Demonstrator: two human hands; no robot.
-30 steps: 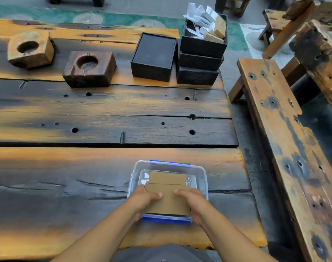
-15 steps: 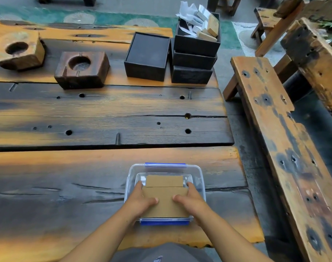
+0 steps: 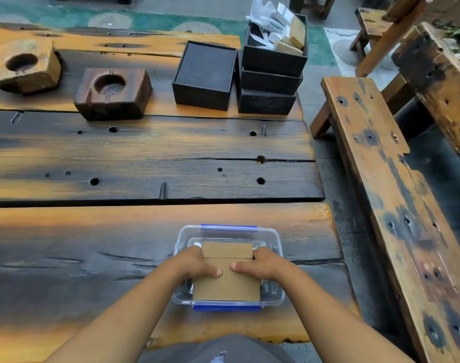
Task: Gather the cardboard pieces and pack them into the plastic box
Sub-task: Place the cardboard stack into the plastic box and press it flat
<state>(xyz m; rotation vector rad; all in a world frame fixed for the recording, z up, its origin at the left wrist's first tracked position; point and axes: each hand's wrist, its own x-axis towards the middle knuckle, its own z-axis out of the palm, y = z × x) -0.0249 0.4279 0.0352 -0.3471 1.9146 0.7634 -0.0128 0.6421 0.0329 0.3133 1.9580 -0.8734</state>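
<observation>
A clear plastic box (image 3: 276, 237) with blue clips stands on the near plank of the wooden table. Brown cardboard pieces (image 3: 226, 285) lie stacked inside it, a smaller piece (image 3: 227, 249) showing at the far end. My left hand (image 3: 195, 264) grips the stack's left edge, with its thumb pressed on top. At the right edge my right hand (image 3: 260, 264) does the same. Both thumbs nearly meet at the middle of the top piece.
Two wooden blocks with round hollows (image 3: 24, 65) (image 3: 112, 93) sit at the far left. A black box (image 3: 204, 74) and stacked black boxes (image 3: 272, 74) holding paper and small packs stand at the back. A wooden bench (image 3: 396, 205) runs along the right.
Both hands have pushed the cardboard stack lower into the box, and the thumbs have slid closer together. The view has shifted slightly.
</observation>
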